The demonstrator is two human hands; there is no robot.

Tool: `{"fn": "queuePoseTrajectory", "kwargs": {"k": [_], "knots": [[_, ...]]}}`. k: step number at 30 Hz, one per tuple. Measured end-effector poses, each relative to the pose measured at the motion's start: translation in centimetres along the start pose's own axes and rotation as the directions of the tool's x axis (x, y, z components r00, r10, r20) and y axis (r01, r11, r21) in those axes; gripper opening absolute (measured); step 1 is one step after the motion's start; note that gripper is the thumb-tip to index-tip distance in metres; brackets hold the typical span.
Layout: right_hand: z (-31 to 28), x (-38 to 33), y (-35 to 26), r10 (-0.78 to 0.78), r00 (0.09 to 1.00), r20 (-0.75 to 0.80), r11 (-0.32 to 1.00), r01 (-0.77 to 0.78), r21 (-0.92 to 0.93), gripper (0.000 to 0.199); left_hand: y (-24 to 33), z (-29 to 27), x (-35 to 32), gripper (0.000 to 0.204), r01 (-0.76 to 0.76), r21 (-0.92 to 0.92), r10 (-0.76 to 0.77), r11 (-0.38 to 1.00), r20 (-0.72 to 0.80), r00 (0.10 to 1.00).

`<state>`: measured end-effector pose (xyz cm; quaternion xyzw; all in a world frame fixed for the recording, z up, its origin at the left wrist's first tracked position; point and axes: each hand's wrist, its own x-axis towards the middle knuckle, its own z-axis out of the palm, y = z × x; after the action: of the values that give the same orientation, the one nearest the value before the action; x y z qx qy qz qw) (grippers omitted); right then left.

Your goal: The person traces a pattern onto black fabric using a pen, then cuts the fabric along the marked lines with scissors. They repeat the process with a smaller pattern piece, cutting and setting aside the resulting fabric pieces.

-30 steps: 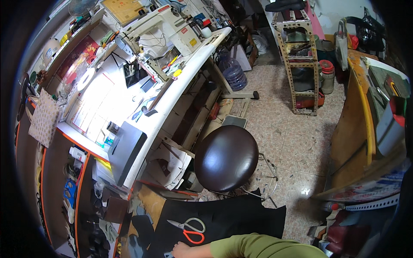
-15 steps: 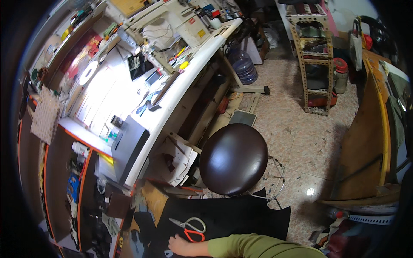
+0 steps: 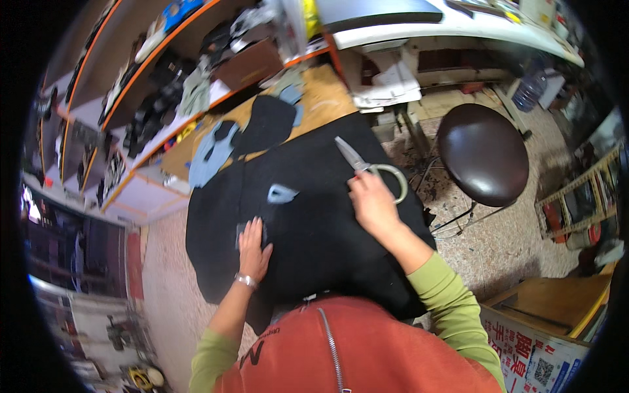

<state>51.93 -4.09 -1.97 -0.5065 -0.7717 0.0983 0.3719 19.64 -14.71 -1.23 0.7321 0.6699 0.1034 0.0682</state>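
**Scissors at the right hand on black fabric**

Scissors [image 3: 370, 167] lie on the black fabric [image 3: 314, 229] at the far right part of the sheet, blades pointing up and to the left, pale looped handle toward the stool side. The right hand [image 3: 372, 204] sits just below them with its fingers curled at the handle loop; whether the fingers pass through the loop cannot be told. That forearm, in a green sleeve, runs back down and to the right toward the person's orange vest.

The left hand [image 3: 253, 243] lies flat and open on the fabric, palm down, fingers stretched away from the body and resting on a small dark grey piece [image 3: 244, 230]. It grips nothing. A metal bracelet [image 3: 245, 281] circles the wrist.

Between the two hands and a little farther out, a small pale blue cutout [image 3: 282, 193] rests on the fabric. Beyond it, a larger blue-grey cut shape [image 3: 208, 157] lies on the wooden tabletop [image 3: 321, 98]. A round brown stool [image 3: 483, 154] stands to the right, on the tiled floor.
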Motion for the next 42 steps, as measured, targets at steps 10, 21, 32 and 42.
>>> {"fn": "queuePoseTrajectory", "kwargs": {"k": [10, 21, 32, 42], "knots": [[-0.8, 0.6, -0.1, 0.122, 0.988, -0.096, 0.933, -0.147, -0.330, 0.038, 0.0, -0.3, 0.4, 0.064, -0.092, 0.167, 0.086, 0.982, 0.047, 0.995], [-9.3, 2.8, 5.0, 0.077, 0.969, -0.236, 0.890, -0.173, -0.421, 0.051, 11.7, 3.0, 6.2, 0.076, -0.573, -0.057, 0.574, 0.818, 0.160, 0.803], [-18.6, -3.8, 19.2, 0.501, 0.648, -0.573, 0.451, -0.761, -0.466, 0.033, 13.6, 4.2, 11.9, 0.072, -0.635, -0.033, 0.635, 0.772, 0.078, 0.769], [-8.8, 5.8, -1.6, 0.298, 0.953, 0.046, 0.840, -0.239, -0.487, 0.044, -3.0, -4.4, 15.6, 0.074, 0.095, 0.142, -0.080, 0.985, -0.107, 0.991]]}}
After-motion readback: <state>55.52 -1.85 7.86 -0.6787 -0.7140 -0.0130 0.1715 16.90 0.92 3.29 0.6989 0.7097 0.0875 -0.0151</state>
